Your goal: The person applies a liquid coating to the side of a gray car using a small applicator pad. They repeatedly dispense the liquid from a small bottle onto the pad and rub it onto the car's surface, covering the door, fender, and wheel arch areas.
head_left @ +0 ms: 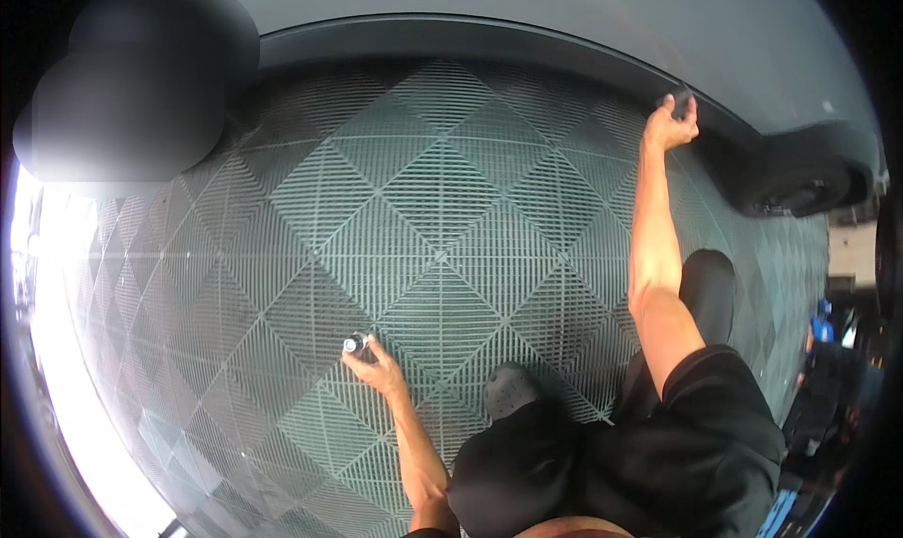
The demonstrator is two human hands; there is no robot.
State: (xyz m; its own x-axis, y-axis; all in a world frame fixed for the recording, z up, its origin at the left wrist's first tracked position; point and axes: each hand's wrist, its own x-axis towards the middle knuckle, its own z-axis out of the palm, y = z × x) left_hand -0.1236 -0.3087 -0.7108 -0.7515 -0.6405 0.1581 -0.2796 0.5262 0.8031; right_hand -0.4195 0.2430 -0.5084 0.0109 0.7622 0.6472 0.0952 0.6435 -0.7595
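Observation:
At the lower left of centre, my left hand point(378, 372) is closed around a small bottle point(355, 344) with a pale round top. The bottle is held out over the floor, away from the car. My right arm reaches far forward and right. At its end my right hand point(670, 127) grips a small dark block, like a sponge or pad point(682, 99), between thumb and fingers. This block is at the dark lower sill point(564, 60) of a grey car point(583, 4); whether it presses on the surface I cannot tell.
A car wheel point(795, 185) stands right of my right hand. Ribbed grey floor tiles point(442, 256) lie beneath me. My bent knee point(707, 289) and one grey shoe point(511, 390) are close by. Dark and blue items point(823, 326) crowd the right edge. A blurred dark shape covers the upper left.

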